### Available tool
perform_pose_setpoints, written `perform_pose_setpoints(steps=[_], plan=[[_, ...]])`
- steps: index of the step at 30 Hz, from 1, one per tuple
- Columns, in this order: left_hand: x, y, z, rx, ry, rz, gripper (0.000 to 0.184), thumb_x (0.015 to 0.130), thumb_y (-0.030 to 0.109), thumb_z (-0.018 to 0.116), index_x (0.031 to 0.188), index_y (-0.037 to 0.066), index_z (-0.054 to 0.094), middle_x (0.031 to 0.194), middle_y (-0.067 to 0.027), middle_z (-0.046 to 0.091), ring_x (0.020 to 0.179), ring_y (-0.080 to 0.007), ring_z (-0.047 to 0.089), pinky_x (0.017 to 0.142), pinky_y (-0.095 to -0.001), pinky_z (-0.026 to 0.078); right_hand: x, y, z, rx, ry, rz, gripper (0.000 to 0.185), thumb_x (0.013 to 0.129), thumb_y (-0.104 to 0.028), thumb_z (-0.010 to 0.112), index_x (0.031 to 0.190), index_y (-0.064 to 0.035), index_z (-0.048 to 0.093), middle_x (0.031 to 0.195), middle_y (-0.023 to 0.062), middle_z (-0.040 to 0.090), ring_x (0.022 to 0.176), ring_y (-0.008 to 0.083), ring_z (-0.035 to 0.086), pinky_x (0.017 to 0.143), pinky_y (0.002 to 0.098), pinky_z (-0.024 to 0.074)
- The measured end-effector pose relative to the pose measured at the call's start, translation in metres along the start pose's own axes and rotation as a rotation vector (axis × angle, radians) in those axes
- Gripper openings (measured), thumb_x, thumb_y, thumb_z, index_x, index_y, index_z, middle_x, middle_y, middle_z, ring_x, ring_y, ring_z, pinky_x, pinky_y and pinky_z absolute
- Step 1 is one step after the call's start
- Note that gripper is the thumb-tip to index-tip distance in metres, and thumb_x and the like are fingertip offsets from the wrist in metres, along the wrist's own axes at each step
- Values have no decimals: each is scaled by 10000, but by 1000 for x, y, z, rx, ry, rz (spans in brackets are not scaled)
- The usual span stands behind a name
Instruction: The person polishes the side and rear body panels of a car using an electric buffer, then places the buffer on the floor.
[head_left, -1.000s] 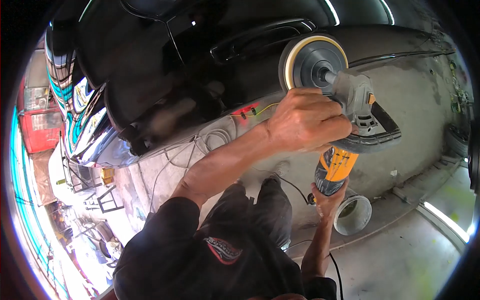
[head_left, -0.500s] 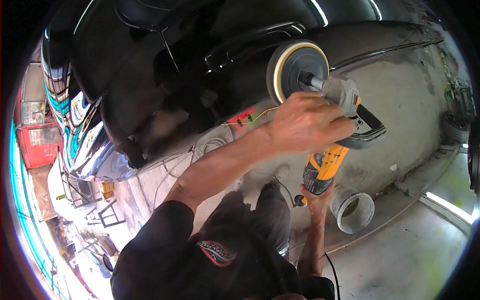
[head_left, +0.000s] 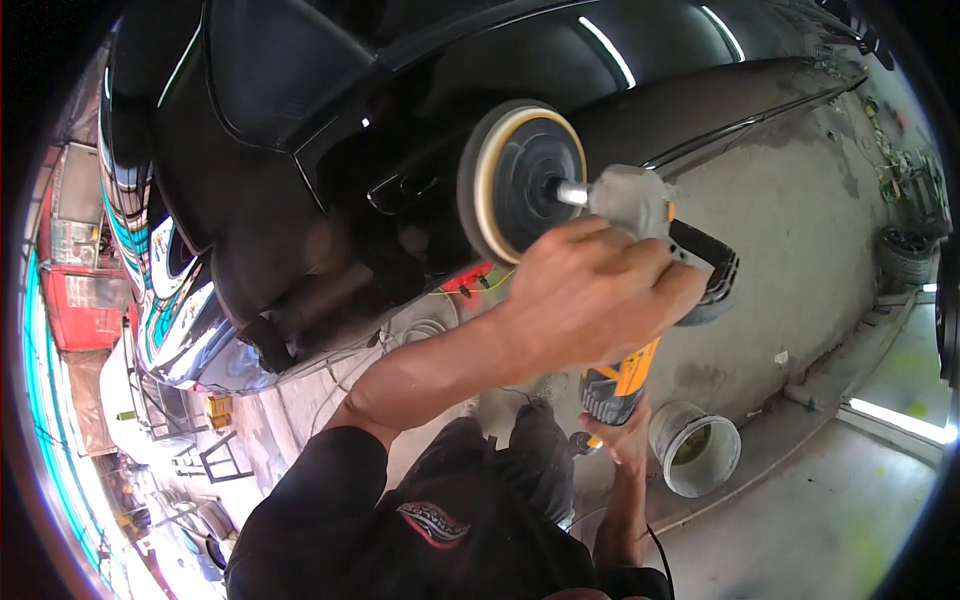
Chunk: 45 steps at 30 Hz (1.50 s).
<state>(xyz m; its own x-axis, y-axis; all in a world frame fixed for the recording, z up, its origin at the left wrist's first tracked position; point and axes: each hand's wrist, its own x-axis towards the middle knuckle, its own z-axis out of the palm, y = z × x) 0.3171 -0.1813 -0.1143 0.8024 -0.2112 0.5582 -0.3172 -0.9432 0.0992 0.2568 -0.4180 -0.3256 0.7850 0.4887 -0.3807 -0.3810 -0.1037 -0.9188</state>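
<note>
"Polisher [head_left: 632, 200] is hanging at a slant between two hands, and its round pad [head_left: 487, 190] is facing the dark car [head_left: 290, 235], just over the panel's lower edge."

"Is the pad touching?"

"I'm not managing to tell from where I'm standing. The backing plate [head_left: 535, 180] is hiding the gap."

"And the hands?"

"Both are gripping. The left hand [head_left: 595, 285] is closing round the front grip by the gearhead, fingertips turning out of sight. The right hand [head_left: 622, 435] is wrapping the rear end of the orange barrel [head_left: 634, 370]."

"Why so far apart?"

"I'm guessing the front hand is steering the pad's tilt, while the rear one is bearing the motor's weight and checking its twist."

"So where is the tool lying relative to them?"

"It's running through both: the pad is reaching out beyond the left hand, towards the car, and the barrel is sloping back into the right. The bucket [head_left: 668, 435] is standing beside that right hand in view, but nobody is touching it."
</note>
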Motion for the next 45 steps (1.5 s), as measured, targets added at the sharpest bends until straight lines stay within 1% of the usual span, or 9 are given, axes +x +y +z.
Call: perform_pose_setpoints(steps=[5, 11, 16, 24, 28, 35, 42, 43, 45], plan=[[2, 0, -12, -16, 62, -11, 264, 571, 146, 799, 784, 126, 645, 702, -5, 576, 583, -175, 613, 551, -313, 475, 3, -17, 2, 23, -19, -83, 968, 599, -104, 922, 1425, 5, 430, 1202, 117, 654, 1067, 211, 644, 968, 367, 508], [20, -8, 2, -69, 138, 0, 286, 566, 117, 783, 815, 119, 644, 698, -17, 575, 615, -214, 628, 570, -354, 492, 8, -40, -3, 40, 73, -39, 922, 616, -1, 879, 1413, 1, 416, 1205, 115, 640, 1049, 206, 652, 904, 351, 536], [-17, 3, -48, 4, 183, -38, 192, 697, 157, 749, 740, 126, 565, 624, 6, 519, 536, -162, 581, 495, -328, 424, -15, -65, 4, -71, -77, -57, 926, 637, -53, 901, 1416, -1, 403, 1223, 133, 644, 1106, 231, 641, 974, 384, 517], [-33, 12, -81, 36, 242, -72, 233, 671, 150, 805, 706, 138, 575, 612, 12, 499, 498, -148, 509, 495, -306, 401, -27, -80, 20, -204, -71, -170, 1004, 571, -122, 934, 1429, 7, 431, 1228, 125, 649, 1117, 225, 632, 1005, 376, 500], [0, -9, -36, -42, 280, -48, 283, 600, 219, 817, 812, 144, 645, 697, 8, 588, 595, -168, 625, 582, -331, 521, -12, -72, 17, 13, 128, -159, 874, 595, -10, 857, 1372, 2, 458, 1105, 106, 648, 983, 214, 659, 806, 354, 572], [14, -12, -38, -77, 319, -87, 214, 603, 136, 743, 753, 115, 592, 639, -22, 566, 587, -217, 638, 549, -358, 499, 0, -67, 7, -55, 88, -87, 832, 615, -13, 810, 1369, 2, 458, 1090, 83, 617, 910, 180, 616, 796, 339, 540], [-123, -14, -128, 10, 435, -68, 202, 593, 174, 716, 735, 112, 587, 636, 8, 515, 546, -181, 569, 506, -330, 443, -65, -30, 102, -206, -4, -208, 1045, 592, -96, 912, 1477, 20, 368, 1251, 133, 570, 1129, 238, 561, 1024, 400, 451], [-139, -16, -146, 1, 408, -27, 307, 713, 114, 849, 693, 88, 544, 618, -5, 530, 500, -150, 533, 464, -294, 393, -74, -36, 121, -143, -71, -151, 1056, 593, -120, 932, 1473, 35, 369, 1333, 154, 524, 1216, 262, 516, 1093, 420, 389], [-174, -20, -167, 35, 434, -34, 326, 715, 108, 853, 687, 85, 529, 604, 0, 513, 491, -150, 516, 462, -296, 390, -84, -11, 147, -241, -66, -273, 1043, 604, -112, 928, 1472, 40, 369, 1325, 156, 529, 1211, 265, 523, 1089, 417, 394]])
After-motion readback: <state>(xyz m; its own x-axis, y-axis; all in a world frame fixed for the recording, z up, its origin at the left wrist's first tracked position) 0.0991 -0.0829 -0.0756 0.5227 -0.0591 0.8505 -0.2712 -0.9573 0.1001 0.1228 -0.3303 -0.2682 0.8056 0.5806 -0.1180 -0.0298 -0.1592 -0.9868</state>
